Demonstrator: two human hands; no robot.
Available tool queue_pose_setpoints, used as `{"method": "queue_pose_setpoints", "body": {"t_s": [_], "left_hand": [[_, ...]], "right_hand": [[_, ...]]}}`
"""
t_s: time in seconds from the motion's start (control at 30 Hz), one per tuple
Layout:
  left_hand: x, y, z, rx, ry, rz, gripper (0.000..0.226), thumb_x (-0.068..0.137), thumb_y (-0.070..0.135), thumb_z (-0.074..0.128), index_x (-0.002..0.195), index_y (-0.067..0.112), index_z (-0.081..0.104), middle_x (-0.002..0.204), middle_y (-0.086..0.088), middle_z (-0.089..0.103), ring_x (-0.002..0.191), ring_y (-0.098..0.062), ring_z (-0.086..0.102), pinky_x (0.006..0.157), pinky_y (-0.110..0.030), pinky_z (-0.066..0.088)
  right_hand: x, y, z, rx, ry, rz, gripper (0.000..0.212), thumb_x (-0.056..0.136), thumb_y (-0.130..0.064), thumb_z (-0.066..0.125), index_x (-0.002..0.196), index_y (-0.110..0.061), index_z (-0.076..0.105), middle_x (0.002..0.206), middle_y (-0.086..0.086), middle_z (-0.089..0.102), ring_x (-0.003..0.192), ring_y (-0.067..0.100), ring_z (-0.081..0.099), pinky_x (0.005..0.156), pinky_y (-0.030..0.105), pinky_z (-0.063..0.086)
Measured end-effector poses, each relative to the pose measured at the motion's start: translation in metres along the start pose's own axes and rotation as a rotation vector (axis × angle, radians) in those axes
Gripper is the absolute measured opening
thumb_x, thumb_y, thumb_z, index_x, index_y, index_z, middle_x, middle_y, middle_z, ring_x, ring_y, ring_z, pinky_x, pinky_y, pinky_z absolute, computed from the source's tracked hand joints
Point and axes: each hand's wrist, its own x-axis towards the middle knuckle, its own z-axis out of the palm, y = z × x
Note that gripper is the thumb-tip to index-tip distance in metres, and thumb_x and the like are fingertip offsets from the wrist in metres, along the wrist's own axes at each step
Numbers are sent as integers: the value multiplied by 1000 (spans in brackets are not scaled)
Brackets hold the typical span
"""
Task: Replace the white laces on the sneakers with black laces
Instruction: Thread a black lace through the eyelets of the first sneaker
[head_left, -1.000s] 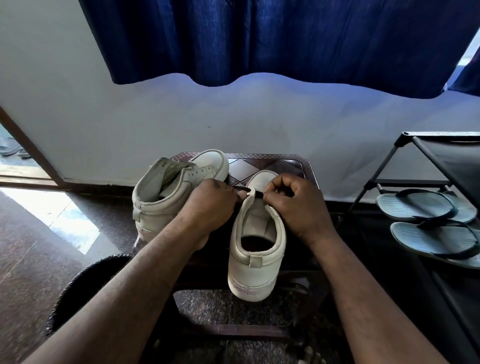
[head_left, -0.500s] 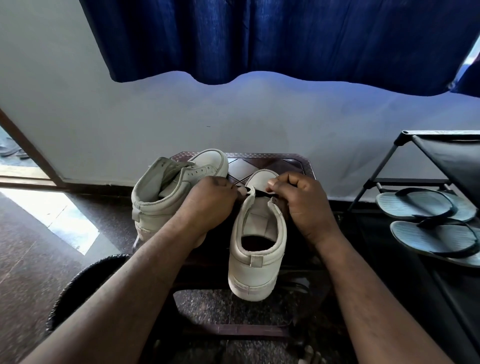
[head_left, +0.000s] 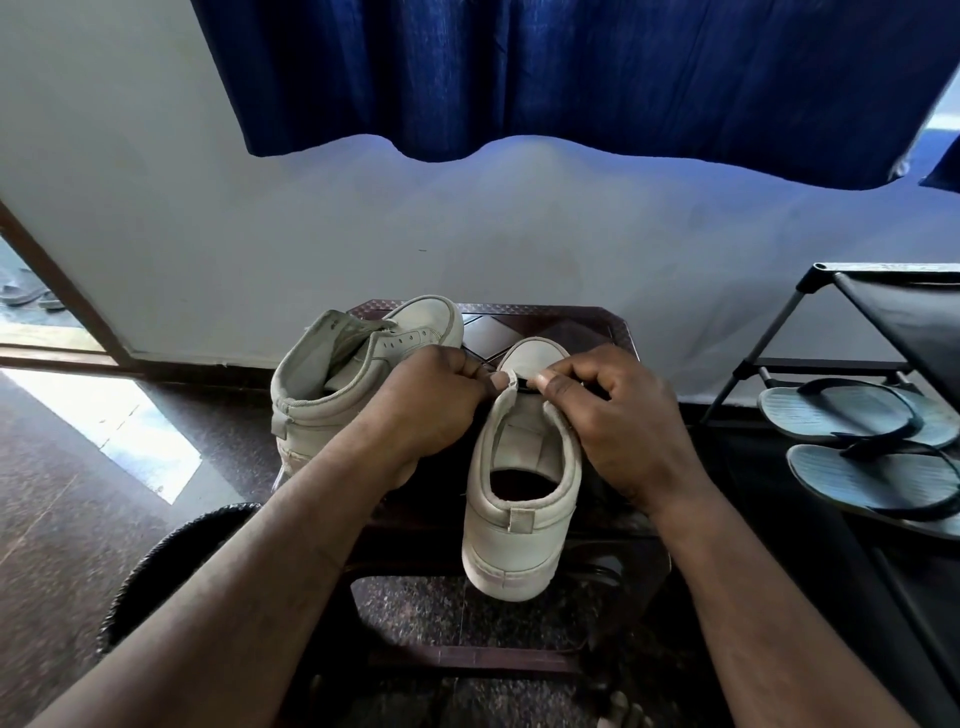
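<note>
Only a sliver of thin black lace (head_left: 523, 383) shows at the right hand (head_left: 618, 415)'s fingertips; I can't trace the rest. That and the left hand (head_left: 431, 410) cover the near off-white leather sneaker (head_left: 519, 540)'s eyelets. Seven o'clock, a dark round shape (head_left: 156, 561) under the left forearm: can't identify it. Three o'clock, a grey rubber flip-flop (head_left: 872, 478) runs off-frame.

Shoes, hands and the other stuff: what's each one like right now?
Left sneaker: tilted over, eyelets empty, no lace.
Middle sneaker: upright on the stool, heel toward the camera.
Black lace: short piece showing at the eyelet edge.
Left hand: grips the middle sneaker's eyelet edge.
Right hand: pinches the black lace.
Stool: bears both sneakers.
Flip-flops: lying flat on the rack.
Curtain: hanging down.
</note>
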Motion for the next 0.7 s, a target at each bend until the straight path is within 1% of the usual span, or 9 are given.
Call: {"method": "queue_pose_setpoints", "body": {"t_s": [0.07,0.17,0.27,0.37,0.43,0.5,0.57,0.63,0.7], "left_hand": [[-1,1,0,163,49,50,24,96,38,72,80,20,72,73,7,70,68,-9,59,62,-24,46],[-2,4,0,251,71,62,26,97,40,70,78,22,70,75,10,67,72,-7,58,61,-25,40],[-1,3,1,201,57,61,27,97,39,71,80,18,72,70,9,66,66,-8,56,58,-24,39],[0,0,-2,167,56,68,25,95,39,73,81,18,73,68,8,66,64,-9,55,60,-25,42],[1,-2,-3,167,73,93,24,94,40,74,78,21,73,65,14,65,63,-6,56,63,-26,43],[1,-2,-2,200,91,122,26,95,41,73,76,23,69,60,20,62,59,1,51,60,-24,39],[0,-1,-1,265,106,157,26,95,42,72,77,24,66,67,16,63,61,0,50,57,-23,35],[0,0,-1,325,122,200,26,95,41,71,77,24,63,74,10,63,64,-3,51,57,-21,35],[0,1,-1,369,142,252,26,95,38,72,76,24,60,75,9,62,65,-2,51,54,-13,33]], "right_hand": [[1,2,2,-49,32,-8,13,93,-30,71,86,-28,82,93,-15,69,91,-4,63,74,9,45],[2,7,4,-69,89,-35,14,90,-21,72,83,-26,83,91,-13,71,88,-1,65,76,15,49],[2,9,3,-75,102,-84,12,88,-18,75,82,-24,84,90,-11,71,84,3,66,71,16,48],[3,13,1,-58,88,-107,11,88,-18,76,83,-23,84,88,-9,69,83,5,65,65,12,42],[5,15,2,-57,98,-129,11,86,-21,74,81,-22,84,85,-9,69,81,6,66,64,11,42],[6,16,4,-76,122,-152,14,84,-29,73,76,-21,81,83,-10,69,78,6,65,65,16,46],[7,17,5,-55,140,-116,18,85,-31,80,70,-21,76,81,-10,69,74,6,64,67,18,47],[9,17,6,13,101,-26,19,83,-34,85,70,-24,75,83,-10,70,72,5,63,69,19,48],[13,17,8,98,10,64,16,79,-42,85,75,-28,78,89,-10,74,78,9,68,77,32,56]]}}
